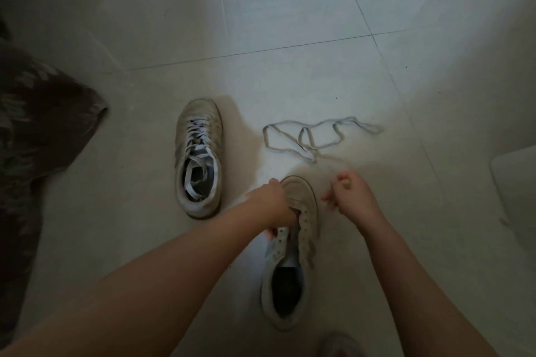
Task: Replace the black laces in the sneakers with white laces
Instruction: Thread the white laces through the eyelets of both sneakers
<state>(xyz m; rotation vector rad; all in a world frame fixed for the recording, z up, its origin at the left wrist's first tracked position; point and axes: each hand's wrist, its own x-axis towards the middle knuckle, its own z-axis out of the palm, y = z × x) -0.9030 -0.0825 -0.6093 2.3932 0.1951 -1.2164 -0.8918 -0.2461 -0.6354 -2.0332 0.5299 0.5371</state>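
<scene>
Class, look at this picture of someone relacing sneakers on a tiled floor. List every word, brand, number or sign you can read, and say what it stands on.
None can be read.
Laced sneaker: no legible brand or number; the tongue is too dim and blurred to tell.
Unlaced sneaker under the left hand: only bare eyelets show, no text.
Loose lace, floor tiles, patterned fabric: no writing.
</scene>
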